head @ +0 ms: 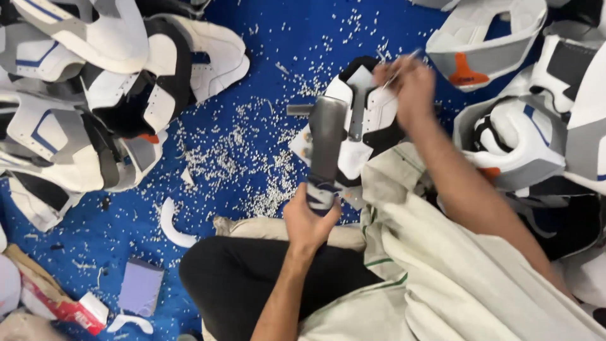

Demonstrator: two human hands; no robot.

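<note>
While I work: seated on the blue floor [265, 38], with a pale cloth [454, 278] over my lap
Left grip: my left hand [309, 218] is wrapped tight round the taped handle of a grey hammer-like tool [327, 142], its head pointing away from me
Right grip: my right hand [407, 85] pinches a thin pointed tool [398, 69]; it is blurred, so I cannot tell its exact kind
Work piece: a white and black shoe upper [369, 123] lies just past my knee, under the grey tool's head and touching my right fingers
Doing it well, I judge: keep the upper flat and steady, set the thin tool upright before any blow, fingers off the strike line
Around: small white bits [246, 158] strewn on the floor, more shoe uppers piled left [95, 82] and right [524, 132]
</note>
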